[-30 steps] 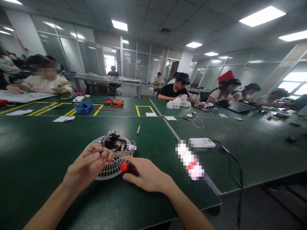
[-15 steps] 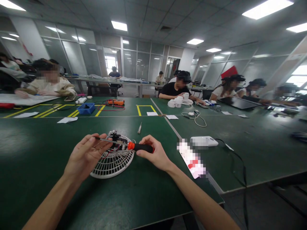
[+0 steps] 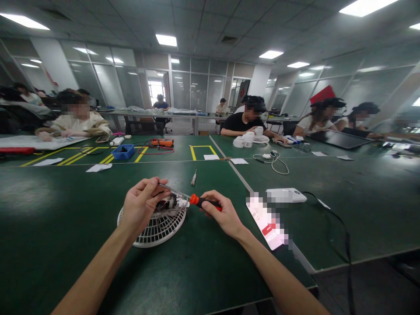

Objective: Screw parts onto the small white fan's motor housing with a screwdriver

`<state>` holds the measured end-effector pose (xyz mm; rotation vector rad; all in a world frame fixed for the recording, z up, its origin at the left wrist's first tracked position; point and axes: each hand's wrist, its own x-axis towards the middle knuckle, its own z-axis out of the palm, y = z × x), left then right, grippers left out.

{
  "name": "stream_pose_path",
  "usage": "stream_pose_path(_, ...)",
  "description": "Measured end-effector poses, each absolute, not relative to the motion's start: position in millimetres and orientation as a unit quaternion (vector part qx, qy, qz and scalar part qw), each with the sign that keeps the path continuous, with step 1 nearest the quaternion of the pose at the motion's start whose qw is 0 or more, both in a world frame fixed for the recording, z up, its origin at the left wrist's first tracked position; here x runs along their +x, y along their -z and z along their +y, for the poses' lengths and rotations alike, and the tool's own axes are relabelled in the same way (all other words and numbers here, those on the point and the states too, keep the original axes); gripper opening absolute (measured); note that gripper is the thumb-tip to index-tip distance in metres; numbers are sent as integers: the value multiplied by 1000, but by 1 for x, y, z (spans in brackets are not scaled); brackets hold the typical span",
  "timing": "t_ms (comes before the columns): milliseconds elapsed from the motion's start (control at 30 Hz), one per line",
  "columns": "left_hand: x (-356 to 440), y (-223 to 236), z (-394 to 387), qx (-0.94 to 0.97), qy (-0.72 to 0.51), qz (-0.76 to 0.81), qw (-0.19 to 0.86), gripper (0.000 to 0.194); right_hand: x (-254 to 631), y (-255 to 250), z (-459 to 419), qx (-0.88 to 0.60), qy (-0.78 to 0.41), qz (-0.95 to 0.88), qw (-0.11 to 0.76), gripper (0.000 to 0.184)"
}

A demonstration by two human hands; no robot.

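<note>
A screwdriver (image 3: 194, 200) with a black and orange handle is held level above the table between my two hands. My right hand (image 3: 225, 214) is closed round its handle. My left hand (image 3: 140, 204) pinches the tip end of the metal shaft between thumb and fingers; whether a screw sits there is too small to tell. Just below lies a white round fan grille (image 3: 160, 232), with a motor and wiring (image 3: 167, 203) on top, partly hidden by my left hand. A small slim screwdriver (image 3: 194, 177) lies on the table beyond.
On the green table (image 3: 203, 271), a phone with a lit screen (image 3: 267, 227) and a white power bank (image 3: 285, 195) with a black cable lie to the right. Farther off are a blue bin (image 3: 123, 152), an orange meter (image 3: 162, 142) and a white cable (image 3: 275, 164). Several people sit around.
My left hand has moved right and its fingers have closed in on the screwdriver's tip. The screwdriver and my right hand have shifted slightly right. The view has turned a little left.
</note>
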<state>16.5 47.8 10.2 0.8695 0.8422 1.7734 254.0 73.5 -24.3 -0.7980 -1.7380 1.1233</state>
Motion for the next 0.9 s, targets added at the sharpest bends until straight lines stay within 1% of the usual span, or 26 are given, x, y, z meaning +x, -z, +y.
stream_pose_path(67, 16, -7, 48, 357, -723, 343, 481, 42, 253, 25, 72, -327, -466, -693, 442, 32)
stream_pose_path(233, 13, -7, 46, 376, -720, 361, 458, 43, 253, 23, 73, -329, -381, -713, 488, 29)
stream_pose_path(400, 13, -7, 42, 408, -701, 375, 449, 46, 255, 23, 78, -343, -357, -711, 500, 31)
stream_pose_path(567, 9, 1, 46, 433, -687, 386, 438, 39, 261, 18, 79, -344, -376, -717, 476, 27)
stream_pose_path(667, 6, 7, 49, 452, -665, 385, 453, 37, 265, 15, 79, -354, -391, -706, 473, 29)
stream_pose_path(733, 5, 7, 50, 453, -667, 375, 457, 40, 268, 14, 80, -360, -387, -695, 488, 32)
stream_pose_path(833, 3, 2, 47, 440, -695, 356, 444, 53, 273, 14, 83, -378, -385, -672, 507, 36)
stream_pose_path(900, 0, -1, 46, 439, -710, 354, 422, 55, 275, 14, 84, -386, -383, -660, 519, 38)
